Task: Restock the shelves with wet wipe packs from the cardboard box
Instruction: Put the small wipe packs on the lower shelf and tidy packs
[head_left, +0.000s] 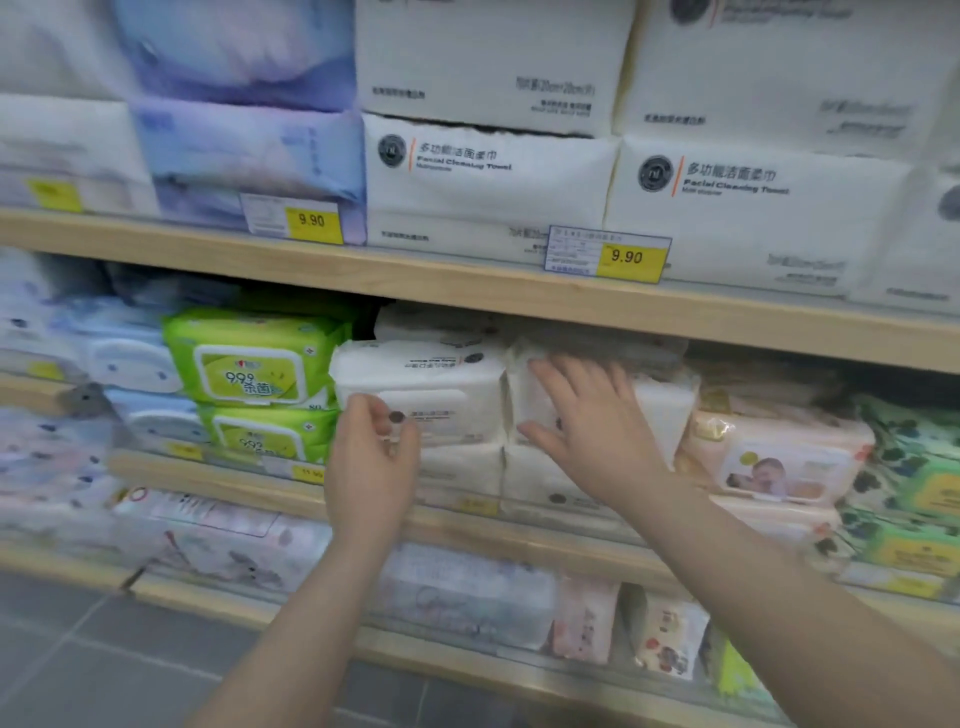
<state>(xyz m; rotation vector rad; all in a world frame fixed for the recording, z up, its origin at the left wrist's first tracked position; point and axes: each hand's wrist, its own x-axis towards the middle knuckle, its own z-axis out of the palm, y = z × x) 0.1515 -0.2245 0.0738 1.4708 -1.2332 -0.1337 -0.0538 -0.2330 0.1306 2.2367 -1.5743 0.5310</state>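
at nine o'clock i see blurred pale blue packs (137, 364) stacked on the middle shelf (218, 470), and just beside them toward the centre two green wipe packs (254, 364) sit one on top of the other with a yellow price tag (307, 474) under them on the shelf edge. moving toward the centre, my left hand (371, 457) is raised in front of the left white wet wipe pack (421, 387), fingers loosely curled with the thumb and fingertips near each other, gripping nothing that i can make out. i cannot tell whether it touches the pack or only hovers in front of it. just past the centre, toward three o'clock, my right hand (582, 415) lies with fingers spread wide and flat against the front of the right white wet wipe pack (660, 400), which sits side by side with the left one, touching it, on top of more white packs below. further toward three o'clock are pink baby wipe packs (779, 467), then green leafy packs (914, 467) at the edge. at twelve o'clock, on the upper shelf (467, 291), white facial towel packs (488, 182) stand above a 9.90 tag (608, 254). at six o'clock the bottom shelf holds blurred packs, with grey floor tiles (78, 649) toward seven o'clock.
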